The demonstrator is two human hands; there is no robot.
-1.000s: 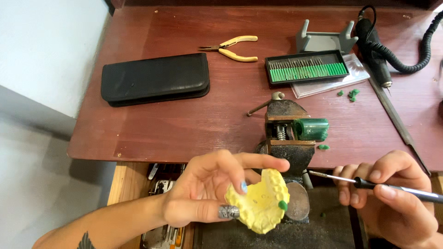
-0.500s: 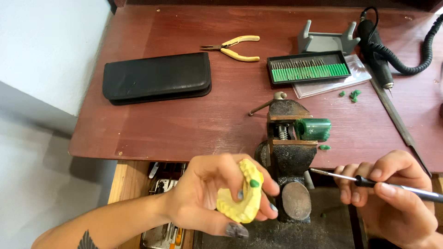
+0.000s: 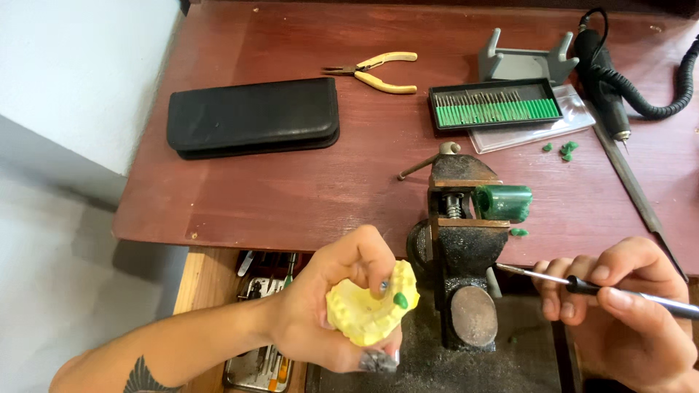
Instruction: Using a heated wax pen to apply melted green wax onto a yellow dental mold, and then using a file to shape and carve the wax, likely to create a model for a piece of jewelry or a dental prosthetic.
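Reddish-brown wooden desk point(image 3: 306, 196) against a white wall point(image 3: 73, 65).

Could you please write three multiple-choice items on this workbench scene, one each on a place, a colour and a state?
1. Where do the yellow-handled pliers lie?
A. on the table's far side, beyond the black case
B. in the vise
C. in the right hand

2. What colour is the block in the vise?
A. red
B. green
C. white

3. What does the left hand do?
A. rests flat on the table
B. grips the yellow dental cast
C. holds the pliers

Answers: 1 A, they lie loose on the wood behind the case. 2 B, the clamped block is dark green. 3 B, the fingers wrap the cast, while the right hand holds a thin tool.
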